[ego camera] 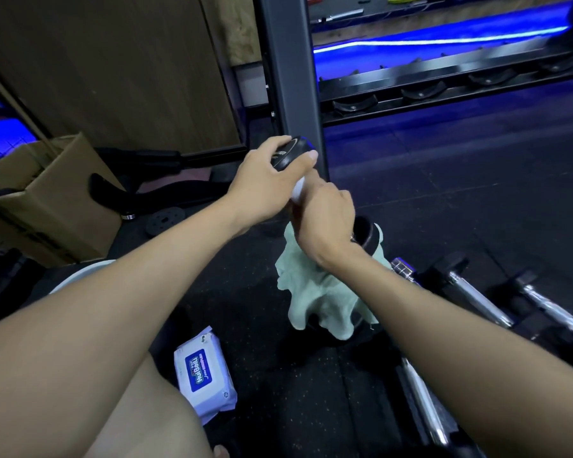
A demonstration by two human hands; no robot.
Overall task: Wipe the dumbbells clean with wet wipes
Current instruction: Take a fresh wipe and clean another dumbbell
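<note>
A black dumbbell point(290, 153) stands on end in the middle of the view. My left hand point(265, 183) grips its top head. Just below, my right hand point(325, 223) is wrapped around the handle with a white wet wipe point(297, 192) showing at my fingers. The dumbbell's lower head point(366, 233) rests on a pale green cloth point(318, 299) spread on the floor. A white and blue pack of wet wipes point(202, 371) lies on the floor near my knee. Several other dumbbells point(477, 292) with chrome handles lie at the right.
A dumbbell rack point(444, 84) with bare cradles runs across the back right, its grey upright point(291, 77) directly behind my hands. A cardboard box point(53, 200) sits at the left beside a small weight plate point(164, 220). Black rubber flooring point(460, 193) lies all around.
</note>
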